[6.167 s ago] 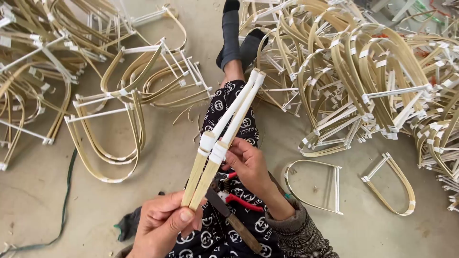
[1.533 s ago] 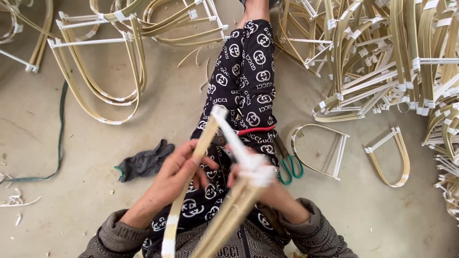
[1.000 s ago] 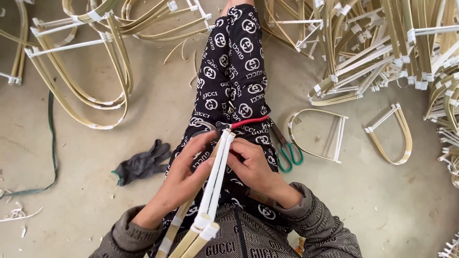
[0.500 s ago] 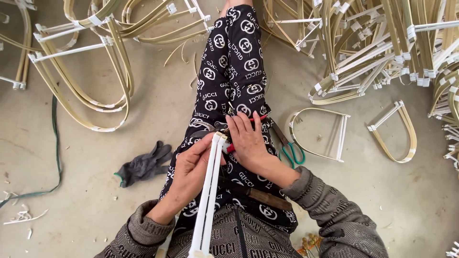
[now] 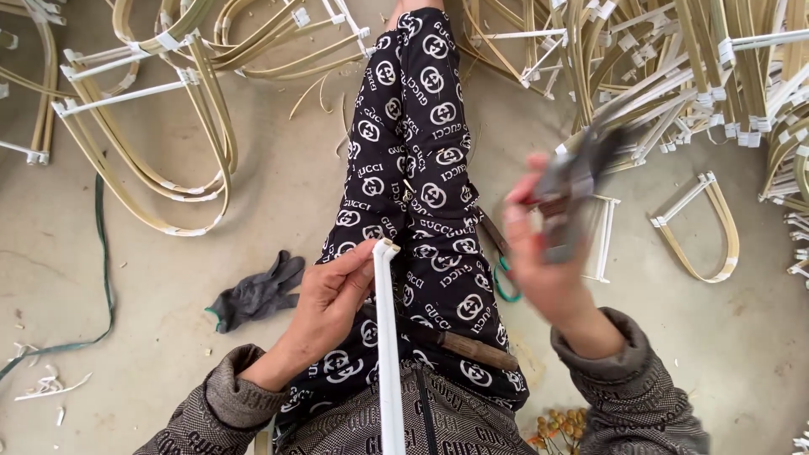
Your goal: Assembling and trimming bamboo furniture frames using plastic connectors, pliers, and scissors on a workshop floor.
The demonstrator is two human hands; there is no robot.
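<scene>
My left hand (image 5: pixel 330 297) grips a white-wrapped bundle of strips (image 5: pixel 388 345) that runs from my lap toward the camera, its end standing just above my fingers. My right hand (image 5: pixel 543 253) is raised to the right and blurred; it holds grey pliers (image 5: pixel 577 181) with the jaws pointing up and away. My leg in black patterned trousers (image 5: pixel 413 143) stretches out ahead on the concrete floor.
Bent bamboo frames tied with white tape lie in heaps at the left (image 5: pixel 160 126) and right (image 5: pixel 674 76). A single U-shaped frame (image 5: pixel 704 227) lies at the right. A grey glove (image 5: pixel 257 291) lies left of my leg, green-handled scissors (image 5: pixel 506 282) beside my thigh, a brown-handled tool (image 5: pixel 468 347) on my lap.
My right hand has left the bundle and risen to the right with pliers in it. My left hand still holds the white-wrapped bundle in my lap.
</scene>
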